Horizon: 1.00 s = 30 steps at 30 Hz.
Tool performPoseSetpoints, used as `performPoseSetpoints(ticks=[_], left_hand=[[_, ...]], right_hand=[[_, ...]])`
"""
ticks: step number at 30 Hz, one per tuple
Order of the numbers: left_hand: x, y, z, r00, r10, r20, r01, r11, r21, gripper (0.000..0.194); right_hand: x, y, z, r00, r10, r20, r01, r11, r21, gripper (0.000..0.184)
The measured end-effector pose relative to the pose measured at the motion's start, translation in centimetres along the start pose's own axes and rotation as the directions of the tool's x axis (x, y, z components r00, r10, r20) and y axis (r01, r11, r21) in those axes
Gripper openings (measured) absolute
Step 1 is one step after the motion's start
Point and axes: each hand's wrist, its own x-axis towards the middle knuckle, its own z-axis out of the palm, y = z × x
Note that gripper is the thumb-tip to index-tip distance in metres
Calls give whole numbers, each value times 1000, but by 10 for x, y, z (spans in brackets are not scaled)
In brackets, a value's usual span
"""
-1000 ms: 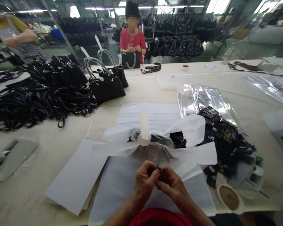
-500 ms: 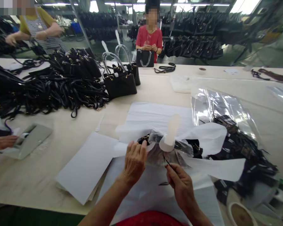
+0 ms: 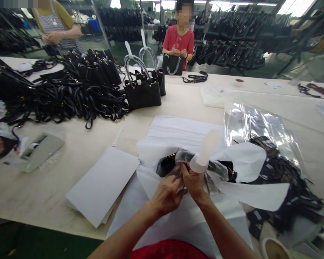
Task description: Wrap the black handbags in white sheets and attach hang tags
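A black handbag lies in front of me on white tissue paper. Clear film covers its handle, and a pale paddle-shaped strip stands up from it. My left hand is closed at the near side of the bag, fingertips pinched together. Right beside it, my right hand reaches to the wrapped handle with its fingers closed. What either hand pinches is hidden by the fingers.
White boards lie at left, beyond them a grey tape dispenser and piled black straps. Wrapped-handle handbags stand behind. Black tags and clear plastic bags lie right. Two co-workers stand across the table.
My left hand has moved down and right from the bag's left end. My right hand, which held a thin black cord, has moved up to the handle; the hands now meet.
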Motion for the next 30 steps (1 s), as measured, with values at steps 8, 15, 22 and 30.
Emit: performPoseSetpoints(ticks=[8, 15, 22, 30], left_hand=[[56, -12, -41, 967, -253, -16, 229, 901, -368, 16], [56, -14, -33, 965, -259, 48, 261, 915, -308, 4], [50, -14, -31, 991, -117, 71, 131, 958, -254, 5], [64, -32, -56, 944, 34, 329, 71, 951, -302, 12]], right_hand=[[6, 10, -7, 983, 85, 161, -99, 991, 87, 16], [5, -6, -13, 978, 125, 169, -158, 967, 200, 22], [9, -16, -27, 923, 111, 368, -201, 956, 215, 18], [10, -1, -27, 875, 113, 471, -262, 928, 264, 23]])
